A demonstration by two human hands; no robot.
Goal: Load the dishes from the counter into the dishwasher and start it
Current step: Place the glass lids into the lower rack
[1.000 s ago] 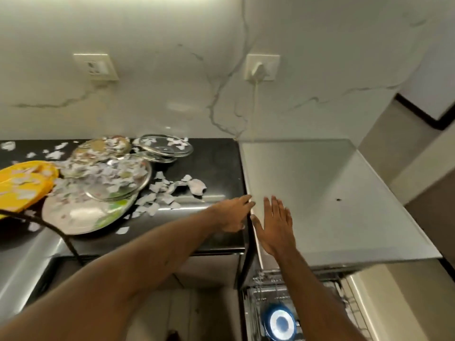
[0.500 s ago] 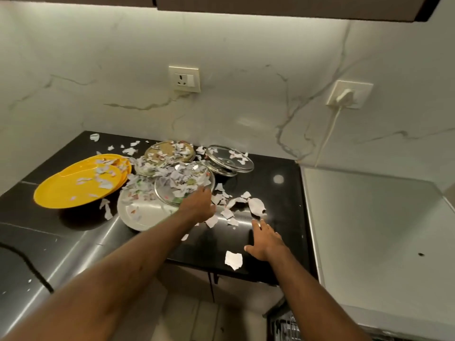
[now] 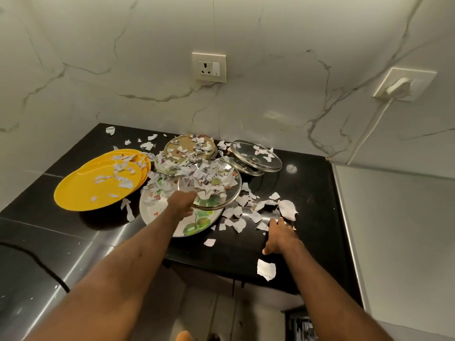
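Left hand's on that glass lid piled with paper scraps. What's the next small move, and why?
Probably tip the glass lid so its paper scraps slide onto the floral plate beneath before lifting it away: the left hand grips its near rim, and scraps heap on top.

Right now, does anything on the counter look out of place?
Yes: torn paper scraps are strewn over the glass lid, the yellow plates and the black counter; one scrap lies at the counter's front edge.
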